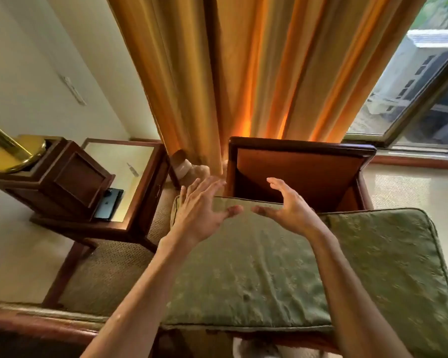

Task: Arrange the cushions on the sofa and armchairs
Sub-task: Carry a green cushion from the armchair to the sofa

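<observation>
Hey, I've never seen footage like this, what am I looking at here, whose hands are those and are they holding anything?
This is one picture from a camera worn on a person's head, looking forward and down. No machine: the left hand and right hand are the wearer's, both open, fingers spread over the far edge of a green cushion. Neither grips anything. A second cushion lies to its right. Behind is a wooden armchair with its seat bare, then orange curtains. On the side table at left lies a phone.

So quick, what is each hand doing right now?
Left hand: open, holding nothing, over the green cushion.
Right hand: open, holding nothing.
</observation>
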{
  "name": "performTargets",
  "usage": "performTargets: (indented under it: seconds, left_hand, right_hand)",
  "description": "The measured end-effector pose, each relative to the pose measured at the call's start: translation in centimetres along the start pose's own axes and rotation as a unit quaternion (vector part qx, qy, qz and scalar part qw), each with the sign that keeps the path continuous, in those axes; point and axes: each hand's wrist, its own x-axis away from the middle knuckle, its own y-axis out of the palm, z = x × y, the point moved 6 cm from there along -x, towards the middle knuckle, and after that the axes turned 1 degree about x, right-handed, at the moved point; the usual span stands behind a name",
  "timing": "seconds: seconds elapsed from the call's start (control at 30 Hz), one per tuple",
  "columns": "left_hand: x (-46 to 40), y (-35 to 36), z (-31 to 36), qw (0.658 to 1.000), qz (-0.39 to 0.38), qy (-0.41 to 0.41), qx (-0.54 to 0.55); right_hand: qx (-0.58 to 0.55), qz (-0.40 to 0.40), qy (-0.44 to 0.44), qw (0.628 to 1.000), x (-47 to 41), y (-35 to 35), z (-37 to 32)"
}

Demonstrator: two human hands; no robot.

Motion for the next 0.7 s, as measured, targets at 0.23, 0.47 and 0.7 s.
performTargets:
  seconds: [0.23, 0.47, 0.7]
  left_hand:
    - [-12.8, 9.9, -8.7, 0.986, -0.108, -0.115, -0.063]
    - [-11.4, 13.6, -13.6, 0.949, -0.136, -0.19, -0.21]
    - [-6.0, 8.5, -10.4, 0.969, -0.023, -0.194, -0.152]
  right_hand:
    - [0.068, -0.09, 0.108, 0.988, -16.3, 4.6, 13.0]
    - [0.179, -0.062, 0.08, 0.979, -17.0, 9.2, 19.0]
    - [0.117, 0.063, 0.034, 0.991, -12.0, 5.9, 14.4]
